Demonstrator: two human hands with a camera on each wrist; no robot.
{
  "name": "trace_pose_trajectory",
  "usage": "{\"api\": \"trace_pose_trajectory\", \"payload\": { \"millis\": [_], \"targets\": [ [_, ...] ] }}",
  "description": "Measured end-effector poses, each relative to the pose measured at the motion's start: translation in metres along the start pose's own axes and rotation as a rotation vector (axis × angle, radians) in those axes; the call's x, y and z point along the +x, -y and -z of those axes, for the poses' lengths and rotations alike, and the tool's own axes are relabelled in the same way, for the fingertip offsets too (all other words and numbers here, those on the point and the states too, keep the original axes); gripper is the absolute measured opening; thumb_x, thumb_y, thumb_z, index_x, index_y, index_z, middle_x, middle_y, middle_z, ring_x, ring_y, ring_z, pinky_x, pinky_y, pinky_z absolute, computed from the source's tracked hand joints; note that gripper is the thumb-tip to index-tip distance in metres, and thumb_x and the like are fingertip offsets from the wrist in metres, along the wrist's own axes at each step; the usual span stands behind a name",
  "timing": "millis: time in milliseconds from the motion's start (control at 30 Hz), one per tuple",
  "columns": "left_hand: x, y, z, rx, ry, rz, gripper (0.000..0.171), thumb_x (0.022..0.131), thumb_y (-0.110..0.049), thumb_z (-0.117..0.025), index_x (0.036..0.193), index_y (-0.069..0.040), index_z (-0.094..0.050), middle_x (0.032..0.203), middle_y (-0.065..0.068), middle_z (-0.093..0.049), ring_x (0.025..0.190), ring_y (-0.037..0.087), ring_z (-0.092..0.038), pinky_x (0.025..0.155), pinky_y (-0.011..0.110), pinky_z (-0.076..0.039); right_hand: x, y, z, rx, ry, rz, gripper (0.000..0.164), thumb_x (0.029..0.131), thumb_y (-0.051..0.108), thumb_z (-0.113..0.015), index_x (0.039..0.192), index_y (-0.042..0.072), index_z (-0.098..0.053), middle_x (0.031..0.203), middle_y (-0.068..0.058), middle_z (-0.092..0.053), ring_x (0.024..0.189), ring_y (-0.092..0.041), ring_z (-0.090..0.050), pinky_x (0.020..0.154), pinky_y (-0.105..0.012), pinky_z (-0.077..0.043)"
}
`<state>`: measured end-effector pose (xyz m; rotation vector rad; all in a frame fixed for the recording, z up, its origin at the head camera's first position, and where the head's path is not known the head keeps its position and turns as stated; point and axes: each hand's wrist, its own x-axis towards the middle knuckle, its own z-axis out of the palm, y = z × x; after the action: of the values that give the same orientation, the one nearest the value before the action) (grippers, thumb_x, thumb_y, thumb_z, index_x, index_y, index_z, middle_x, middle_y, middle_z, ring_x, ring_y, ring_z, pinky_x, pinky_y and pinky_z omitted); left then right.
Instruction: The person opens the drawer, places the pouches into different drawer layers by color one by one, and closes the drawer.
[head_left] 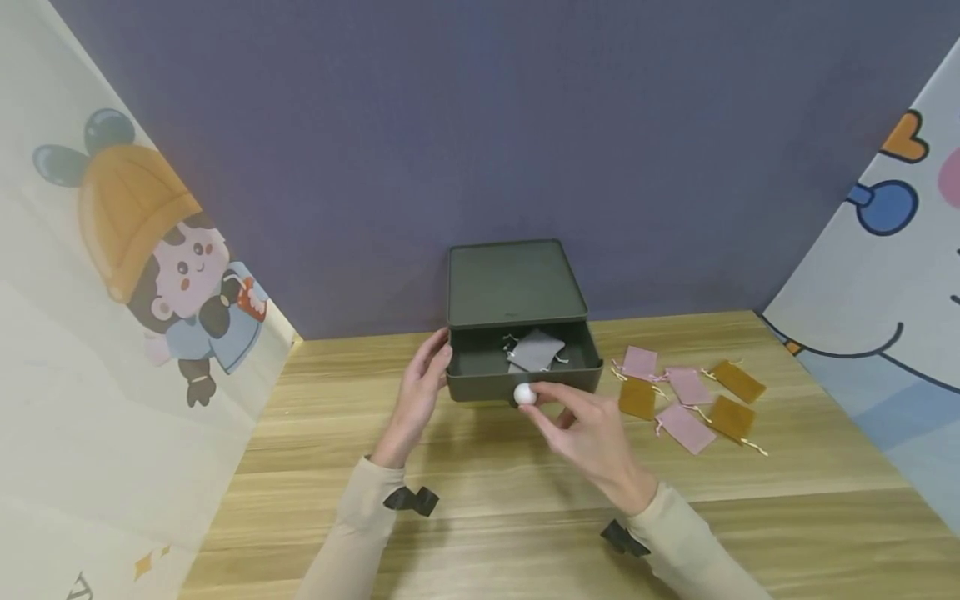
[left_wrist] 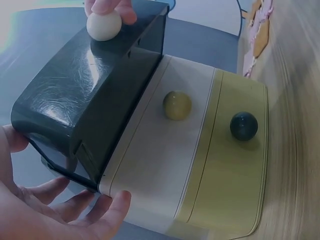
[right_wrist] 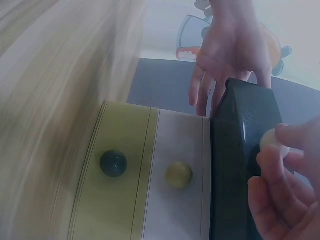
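Note:
A small drawer cabinet has a dark green top [head_left: 517, 283]. Its dark green upper drawer [head_left: 480, 387] is pulled out, with grey drawstring pouches [head_left: 536, 351] lying inside. My right hand [head_left: 592, 433] pinches the round white knob [head_left: 525, 394] on that drawer's front between thumb and fingers. At the cabinet's left side, my left hand [head_left: 420, 392] rests with fingers extended against it. Below are a white drawer [left_wrist: 155, 145] with a yellowish knob [left_wrist: 177, 105] and a yellow-green drawer [left_wrist: 225, 185] with a dark green knob [left_wrist: 244, 126], both pushed in.
To the cabinet's right, several pink pouches [head_left: 686, 429] and mustard pouches [head_left: 731, 417] with drawstrings lie on the wooden table [head_left: 495, 517]. A blue-grey partition [head_left: 510, 125] stands behind the cabinet. Walls with cartoon prints flank the table.

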<state>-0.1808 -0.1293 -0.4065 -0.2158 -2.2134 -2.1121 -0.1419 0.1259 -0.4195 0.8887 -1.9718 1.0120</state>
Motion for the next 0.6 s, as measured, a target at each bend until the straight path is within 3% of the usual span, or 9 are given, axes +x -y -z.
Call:
{"api": "trace_pose_trajectory", "payload": {
  "millis": [100,333,600],
  "targets": [
    [-0.0007,-0.0013,0.0003,0.007,0.0,0.006,0.058,0.114,-0.033,-0.048,0.165,-0.008,-0.037,0.172,0.014,-0.037,0.155,0.038,-0.041,0.119,0.061,-0.045,-0.0002,0.0004,-0.0006,-0.007,-0.002,-0.007,0.026,0.093,0.022,-0.083,0.11,0.002,-0.079,0.09,-0.013,-0.082,0.044,-0.002,-0.059,0.045,-0.006,-0.045],
    [-0.0028,-0.0031,0.0015,0.009,0.01,0.023,0.059,0.114,-0.038,-0.044,0.166,-0.011,-0.036,0.174,0.011,-0.033,0.156,0.038,-0.038,0.12,0.065,-0.042,-0.0001,0.0014,-0.0021,-0.059,-0.002,-0.038,0.038,0.075,0.0,-0.092,0.111,0.004,-0.08,0.09,-0.011,-0.083,0.044,0.0,-0.056,0.045,-0.006,-0.043],
    [-0.0024,-0.0038,0.0004,-0.006,0.007,0.021,0.058,0.114,-0.038,-0.044,0.166,-0.012,-0.037,0.173,0.011,-0.034,0.157,0.036,-0.037,0.12,0.063,-0.043,0.0015,0.0017,-0.0034,-0.061,0.004,-0.071,0.036,0.077,0.0,-0.091,0.111,0.003,-0.08,0.091,-0.011,-0.083,0.045,0.001,-0.056,0.045,-0.007,-0.043]
  ]
}}
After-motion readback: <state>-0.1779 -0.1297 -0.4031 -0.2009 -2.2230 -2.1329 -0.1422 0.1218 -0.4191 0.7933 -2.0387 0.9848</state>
